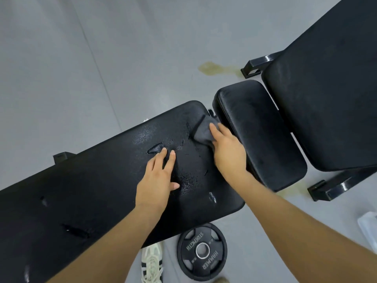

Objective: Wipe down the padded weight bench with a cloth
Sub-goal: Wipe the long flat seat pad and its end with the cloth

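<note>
The black padded weight bench point(102, 170) runs from lower left to the centre, its worn surface wet with droplets and torn in a few spots. Its separate seat pad point(259, 131) lies to the right. A grey cloth point(201, 132) rests bunched on the long pad near its far end. My right hand point(227, 148) presses down on the cloth and grips it. Flat on the pad to the left of the cloth lies my left hand point(159, 176), fingers spread, holding nothing.
A second black bench point(330, 88) stands at the right on black metal feet point(334, 188). A black weight plate point(202, 251) lies on the grey floor below the bench, beside a white shoe point(152, 262). Yellowish stains point(212, 68) mark the floor.
</note>
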Motion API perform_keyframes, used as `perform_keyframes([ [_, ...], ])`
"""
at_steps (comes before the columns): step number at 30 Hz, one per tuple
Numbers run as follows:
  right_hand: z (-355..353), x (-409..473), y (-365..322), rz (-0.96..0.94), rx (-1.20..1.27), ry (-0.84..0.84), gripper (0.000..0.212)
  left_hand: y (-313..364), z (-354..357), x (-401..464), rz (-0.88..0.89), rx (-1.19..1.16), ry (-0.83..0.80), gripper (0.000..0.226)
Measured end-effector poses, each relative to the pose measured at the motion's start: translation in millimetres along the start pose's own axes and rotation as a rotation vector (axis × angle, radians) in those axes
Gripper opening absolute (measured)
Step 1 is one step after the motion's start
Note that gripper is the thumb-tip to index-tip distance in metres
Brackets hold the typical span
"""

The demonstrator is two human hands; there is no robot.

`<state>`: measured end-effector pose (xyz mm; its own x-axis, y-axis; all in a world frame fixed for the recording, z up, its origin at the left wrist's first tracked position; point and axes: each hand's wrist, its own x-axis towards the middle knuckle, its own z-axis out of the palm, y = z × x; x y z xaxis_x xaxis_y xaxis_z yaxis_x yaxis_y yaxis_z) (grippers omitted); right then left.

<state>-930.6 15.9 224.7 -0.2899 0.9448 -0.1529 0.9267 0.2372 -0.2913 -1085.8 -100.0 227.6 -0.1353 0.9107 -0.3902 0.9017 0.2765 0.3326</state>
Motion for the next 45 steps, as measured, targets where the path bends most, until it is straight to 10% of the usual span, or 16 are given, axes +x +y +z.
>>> perform_keyframes([
  [41, -20, 63, -39, -0.145, -0.081, -0.206, 0.053, -5, -5, 1, -0.009, 0.032, -0.089, 0.083],
  [45, -32, 29, -15, -0.069, 0.307, -0.030, 0.046, 8, -25, 11, 0.065, -0.071, 0.278, 0.052],
])
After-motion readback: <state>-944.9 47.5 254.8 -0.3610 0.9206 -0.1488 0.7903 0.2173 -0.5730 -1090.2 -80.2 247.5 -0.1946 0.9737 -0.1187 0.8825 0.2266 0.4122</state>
